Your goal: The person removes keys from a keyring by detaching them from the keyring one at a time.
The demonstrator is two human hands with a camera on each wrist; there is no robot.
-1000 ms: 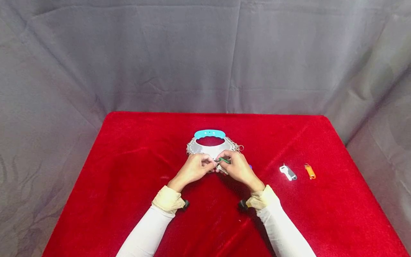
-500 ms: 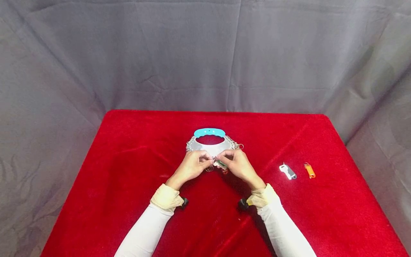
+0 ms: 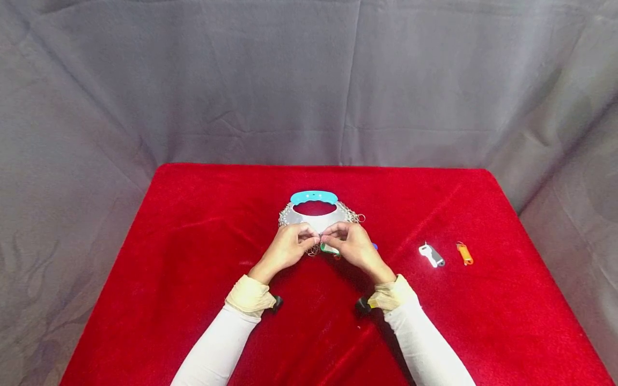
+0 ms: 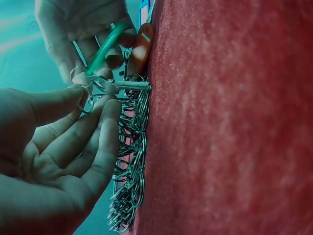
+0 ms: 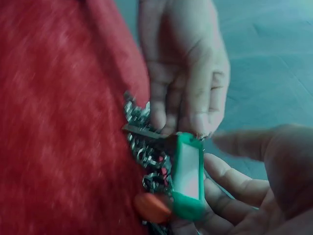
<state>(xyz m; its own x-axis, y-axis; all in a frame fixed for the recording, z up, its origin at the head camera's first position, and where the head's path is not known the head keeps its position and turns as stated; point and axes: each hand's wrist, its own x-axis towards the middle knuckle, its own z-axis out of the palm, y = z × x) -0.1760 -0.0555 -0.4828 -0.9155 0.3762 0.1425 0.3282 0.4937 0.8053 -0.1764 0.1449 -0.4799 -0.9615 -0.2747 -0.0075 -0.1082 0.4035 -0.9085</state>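
Observation:
A silver key ring plate point(image 3: 316, 221) with a blue handle point(image 3: 314, 197) lies on the red cloth, its edge hung with several metal rings point(image 4: 129, 147). My left hand point(image 3: 288, 246) pinches a small split ring point(image 4: 88, 104) between thumb and forefinger at the plate's near edge. Facing it, my right hand point(image 3: 354, 247) pinches the ring end of a green key tag point(image 5: 188, 171) with a white label. A flat metal piece point(image 4: 131, 85) sticks out beside the rings. Fingers hide exactly how the rings join.
An orange tag point(image 4: 140, 51) hangs among the plate's rings, and a blue tag point(image 4: 143, 11) shows behind it. To the right on the red cloth point(image 3: 203, 203) lie a grey tag with a white key-shaped piece point(image 3: 431, 255) and another orange tag point(image 3: 465, 253).
My hands have drawn closer together at the rings, and the fingertips now meet. The green tag has turned and hangs below my right fingers, with its white label showing.

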